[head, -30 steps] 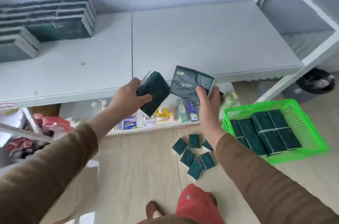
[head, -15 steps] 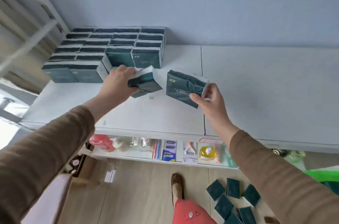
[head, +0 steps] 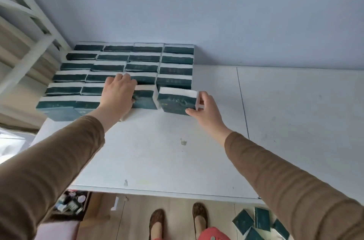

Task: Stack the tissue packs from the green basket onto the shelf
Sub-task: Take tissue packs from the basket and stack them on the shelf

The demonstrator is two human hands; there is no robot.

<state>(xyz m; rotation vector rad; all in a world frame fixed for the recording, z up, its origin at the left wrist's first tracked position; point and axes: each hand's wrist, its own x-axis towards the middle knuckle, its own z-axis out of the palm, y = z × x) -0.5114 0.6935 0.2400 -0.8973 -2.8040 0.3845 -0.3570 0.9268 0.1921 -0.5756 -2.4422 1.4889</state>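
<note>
left hand [head: 118, 94] covered part of a tissue pack [head: 144, 100], fingers' hold unclear | loose packs [head: 256, 224] on floor cut by bottom edge | items [head: 69, 203] under shelf [head: 157, 161] too blurred to name | pack print illegible

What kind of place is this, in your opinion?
Probably a small shop or stockroom: many identical tissue packs stacked in rows on a white shelf, and small packaged goods on the lower shelf.

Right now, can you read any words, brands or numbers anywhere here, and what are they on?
None can be read.
Tissue pack in the right hand: pale print on its front, too blurred.
Stacked tissue packs on the shelf: faint marks, unreadable.
Products under the shelf: too small.
</note>
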